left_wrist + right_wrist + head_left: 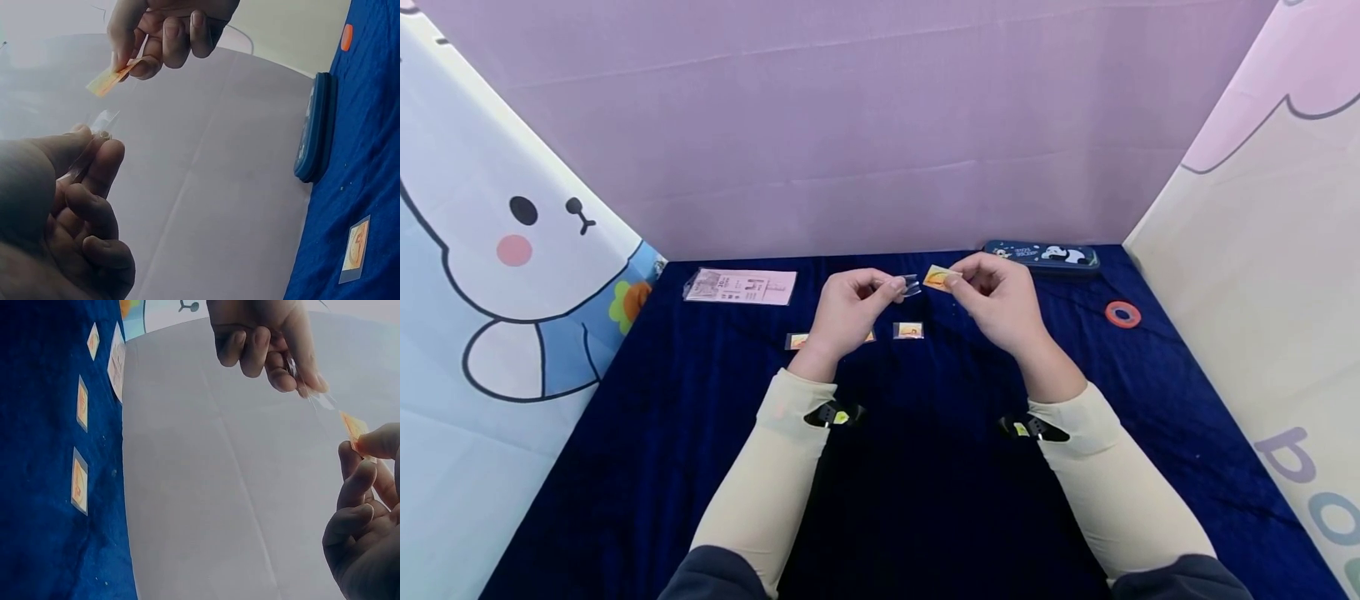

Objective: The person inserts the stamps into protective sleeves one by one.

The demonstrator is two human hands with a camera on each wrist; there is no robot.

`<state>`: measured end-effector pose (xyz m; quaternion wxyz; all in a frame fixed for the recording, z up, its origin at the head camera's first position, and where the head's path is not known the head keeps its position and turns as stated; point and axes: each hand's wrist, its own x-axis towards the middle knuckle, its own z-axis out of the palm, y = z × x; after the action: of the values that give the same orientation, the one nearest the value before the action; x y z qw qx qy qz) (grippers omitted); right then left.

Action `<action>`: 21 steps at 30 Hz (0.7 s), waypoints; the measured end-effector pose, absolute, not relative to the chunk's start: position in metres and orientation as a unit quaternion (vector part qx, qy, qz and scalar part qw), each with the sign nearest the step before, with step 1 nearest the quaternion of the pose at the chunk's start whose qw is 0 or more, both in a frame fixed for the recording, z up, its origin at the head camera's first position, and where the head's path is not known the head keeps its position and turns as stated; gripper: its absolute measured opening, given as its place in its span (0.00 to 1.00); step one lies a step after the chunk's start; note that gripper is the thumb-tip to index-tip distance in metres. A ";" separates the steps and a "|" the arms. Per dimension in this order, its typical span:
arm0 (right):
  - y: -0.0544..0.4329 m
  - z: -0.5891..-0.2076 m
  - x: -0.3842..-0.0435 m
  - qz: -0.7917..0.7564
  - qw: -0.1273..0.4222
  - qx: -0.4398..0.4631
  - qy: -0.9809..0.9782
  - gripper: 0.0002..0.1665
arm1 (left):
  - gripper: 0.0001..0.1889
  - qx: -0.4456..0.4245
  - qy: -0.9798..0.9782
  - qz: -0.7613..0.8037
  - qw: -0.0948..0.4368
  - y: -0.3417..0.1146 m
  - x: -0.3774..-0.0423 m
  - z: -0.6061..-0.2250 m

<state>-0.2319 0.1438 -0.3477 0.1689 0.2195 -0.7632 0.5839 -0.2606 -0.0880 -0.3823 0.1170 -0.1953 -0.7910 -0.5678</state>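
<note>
My left hand [850,308] pinches a small clear plastic sleeve [912,286] between thumb and forefinger, its open-looking end toward the right. In my right hand [1003,304], thumb and forefinger pinch a small yellow-and-orange stamp-like card [937,278] by one edge. The card and sleeve face each other with a short gap, as the left wrist view also shows, with the card [106,80] beyond the sleeve [103,120]. Both are held up above the table. Below lie several similar sleeved cards, the nearest one [909,331] under the gap; my left hand partly hides others.
A pink printed sheet in a clear bag [767,287] lies at the back left. The dark blue pencil case [1052,260] with a panda stands behind my right hand. Farther right is a red tape roll [1111,318]. Fabric walls border the blue cloth [647,442].
</note>
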 end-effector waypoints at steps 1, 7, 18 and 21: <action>0.143 -0.348 -0.232 0.583 0.169 0.218 -0.764 0.04 | 0.11 -0.194 -0.792 -0.568 0.116 -0.088 -0.260 -0.382; 0.142 -0.347 -0.231 0.577 0.170 0.209 -0.771 0.05 | 0.09 -0.187 -0.795 -0.567 0.105 -0.084 -0.258 -0.380; 0.143 -0.349 -0.233 0.577 0.158 0.211 -0.773 0.05 | 0.11 -0.190 -0.800 -0.561 0.094 -0.084 -0.259 -0.384; 0.143 -0.351 -0.235 0.580 0.154 0.212 -0.771 0.04 | 0.12 -0.198 -0.797 -0.563 0.094 -0.085 -0.260 -0.386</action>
<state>-0.2347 0.1432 -0.3509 0.1537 0.2124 -0.7713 0.5800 -0.2603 -0.0852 -0.3857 0.0938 -0.1979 -0.7972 -0.5626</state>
